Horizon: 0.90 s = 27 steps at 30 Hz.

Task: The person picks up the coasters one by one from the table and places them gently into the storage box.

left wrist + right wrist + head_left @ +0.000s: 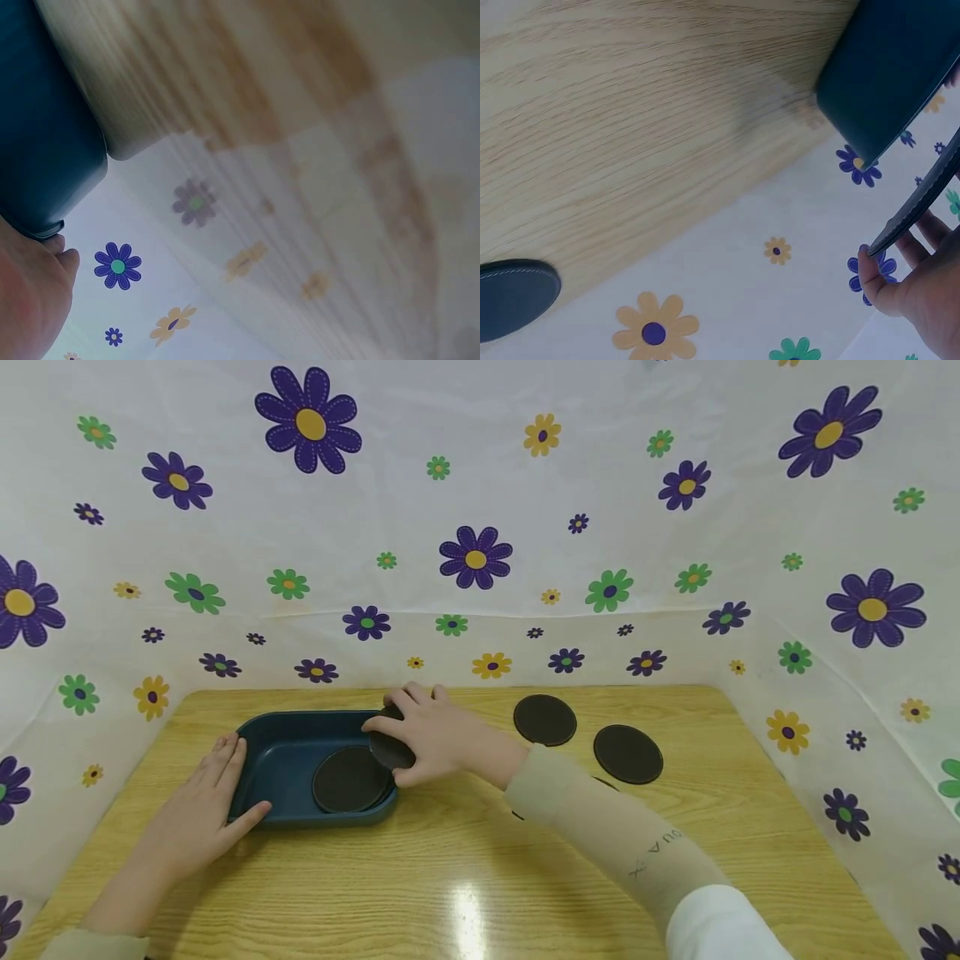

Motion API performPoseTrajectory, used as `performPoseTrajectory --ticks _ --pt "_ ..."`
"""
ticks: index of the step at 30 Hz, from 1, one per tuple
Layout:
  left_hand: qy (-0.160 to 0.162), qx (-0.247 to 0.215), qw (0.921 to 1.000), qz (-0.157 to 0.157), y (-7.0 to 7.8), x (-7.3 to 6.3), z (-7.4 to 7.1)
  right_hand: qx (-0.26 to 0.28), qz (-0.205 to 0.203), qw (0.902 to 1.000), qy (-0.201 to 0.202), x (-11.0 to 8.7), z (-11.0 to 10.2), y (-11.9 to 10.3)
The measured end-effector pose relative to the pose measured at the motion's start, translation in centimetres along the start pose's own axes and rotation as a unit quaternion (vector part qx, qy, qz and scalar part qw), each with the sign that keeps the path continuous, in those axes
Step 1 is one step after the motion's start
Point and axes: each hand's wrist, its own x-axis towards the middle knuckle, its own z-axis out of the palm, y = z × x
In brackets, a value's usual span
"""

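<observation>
A dark blue tray (288,768) with rounded corners sits on the left part of the table. One round black coaster (348,779) lies inside it, toward the right end. My right hand (435,735) grips another black coaster (390,747) by its edges, tilted over the tray's right end. In the right wrist view, stitching runs along the rim of this held coaster (922,199), and thumb and fingers pinch it. My left hand (195,810) rests against the tray's left end, fingers extended along the wall and thumb at the front edge.
Two more black coasters, one farther back (545,720) and one to its right (628,754), lie flat on the wooden table (420,877). Dark edges (606,782) peek out from beneath my right forearm. A flower-printed white cloth (405,518) surrounds the table at the back and sides.
</observation>
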Motion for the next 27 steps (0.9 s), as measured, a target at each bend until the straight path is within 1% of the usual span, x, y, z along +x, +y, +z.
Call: performPoseTrajectory --ticks 6,14,18,22,27 --pt "0.001 0.001 1.0000 -0.003 0.1 0.0 0.1 -0.009 0.008 0.9999 -0.002 2.2 0.1 -1.2" --pt "0.006 -0.005 1.0000 0.005 0.1 -0.1 0.1 0.008 0.022 0.9997 -0.006 4.7 0.3 -2.9" --pt "0.011 -0.003 0.9999 0.007 0.0 -0.1 0.2 -0.002 0.021 0.9996 -0.016 6.0 0.6 -3.8" --pt "0.011 0.000 0.9999 0.009 0.0 -0.1 0.3 -0.010 0.018 0.9992 -0.035 7.0 0.6 -4.8" --pt "0.001 -0.003 1.0000 0.005 0.0 -0.1 0.2 -0.026 0.010 0.9985 -0.047 7.5 0.7 -5.9"
